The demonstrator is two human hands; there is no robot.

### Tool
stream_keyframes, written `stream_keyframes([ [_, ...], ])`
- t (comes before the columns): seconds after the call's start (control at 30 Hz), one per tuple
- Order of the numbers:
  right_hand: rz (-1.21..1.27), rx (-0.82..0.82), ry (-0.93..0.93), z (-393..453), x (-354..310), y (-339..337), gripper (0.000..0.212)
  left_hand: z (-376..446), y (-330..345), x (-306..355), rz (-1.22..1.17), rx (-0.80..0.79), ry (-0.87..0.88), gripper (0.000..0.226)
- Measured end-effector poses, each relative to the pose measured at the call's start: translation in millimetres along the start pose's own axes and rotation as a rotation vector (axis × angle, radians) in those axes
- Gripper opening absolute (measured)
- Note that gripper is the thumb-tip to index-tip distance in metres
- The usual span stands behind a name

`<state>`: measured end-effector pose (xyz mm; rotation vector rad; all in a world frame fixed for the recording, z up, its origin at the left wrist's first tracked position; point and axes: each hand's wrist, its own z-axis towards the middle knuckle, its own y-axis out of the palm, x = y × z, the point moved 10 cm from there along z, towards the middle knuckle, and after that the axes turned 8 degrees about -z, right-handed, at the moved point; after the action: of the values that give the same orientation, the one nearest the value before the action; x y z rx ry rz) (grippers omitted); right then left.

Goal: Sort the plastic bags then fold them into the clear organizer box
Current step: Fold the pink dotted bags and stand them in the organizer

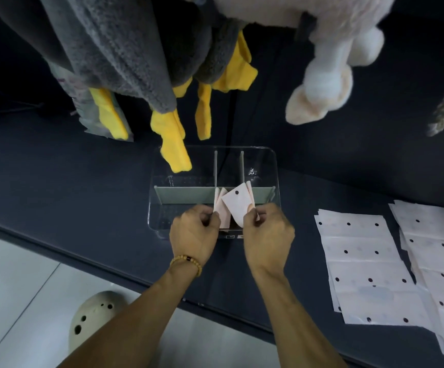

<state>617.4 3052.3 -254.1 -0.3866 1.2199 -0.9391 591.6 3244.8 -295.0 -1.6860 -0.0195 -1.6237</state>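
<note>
Right now we are on the placing step: a folded bag [235,205], pale pink with a black dot, stands tilted in the near compartment of the clear organizer box [274,166], just in front of the grey cross divider [183,195], with at least one more folded piece tucked against its left side. Our left hand [193,235] curls its fingers round the left edge of that bundle, and our right hand [266,232] pinches the right edge of the bag between thumb and fingers, so both are gripping the bags rather than resting on them. The box sits near the front edge of the dark bench [56,187], about midway along it. Toward the bench's right end lie two stacks of flat bags [361,261], white with rows of black dots, which we judge are sorted but not yet folded. Next, we think, the held bag needs pressing down until it stands snug beside its neighbours, then letting go gently so it does not spring open. Grey and yellow soft toys [125,49] hang over the back of the bench.
</note>
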Motion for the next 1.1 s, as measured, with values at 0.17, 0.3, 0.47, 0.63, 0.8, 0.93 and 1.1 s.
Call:
stream_keyframes([
  [0.17, -0.015, 0.059, -0.065, -2.3, -10.7, -4.3, 0.01, -7.1, -12.9, 5.6, -0.041, 0.144, -0.017, 0.009],
  [0.3, 0.006, -0.071, -0.104, -4.0, -14.5, 16.1, 0.008, -8.7, -9.7, 8.0, -0.024, 0.116, -0.007, 0.008],
  [0.47, 0.246, -0.445, 0.056, -13.1, -4.1, 59.7, 0.008, -0.5, 8.1, 9.4, 0.041, -0.072, 0.017, 0.013],
  [0.63, 0.169, -0.582, 0.119, -10.3, 4.7, 71.7, 0.014, 2.2, 12.0, 7.9, 0.026, -0.167, 0.043, 0.013],
  [0.8, 0.267, -0.65, 0.076, -18.0, -11.5, 73.3, 0.01, 0.4, 5.8, 5.9, -0.024, -0.165, 0.061, 0.014],
  [0.93, 0.15, -0.784, 0.185, -24.7, 3.4, 86.2, 0.016, 1.5, 8.1, 1.7, 0.008, -0.185, 0.051, 0.012],
  [1.1, 0.229, -0.657, 0.221, -18.6, 6.6, 68.3, 0.026, 2.7, 9.6, 0.8, -0.002, -0.199, 0.034, 0.011],
])
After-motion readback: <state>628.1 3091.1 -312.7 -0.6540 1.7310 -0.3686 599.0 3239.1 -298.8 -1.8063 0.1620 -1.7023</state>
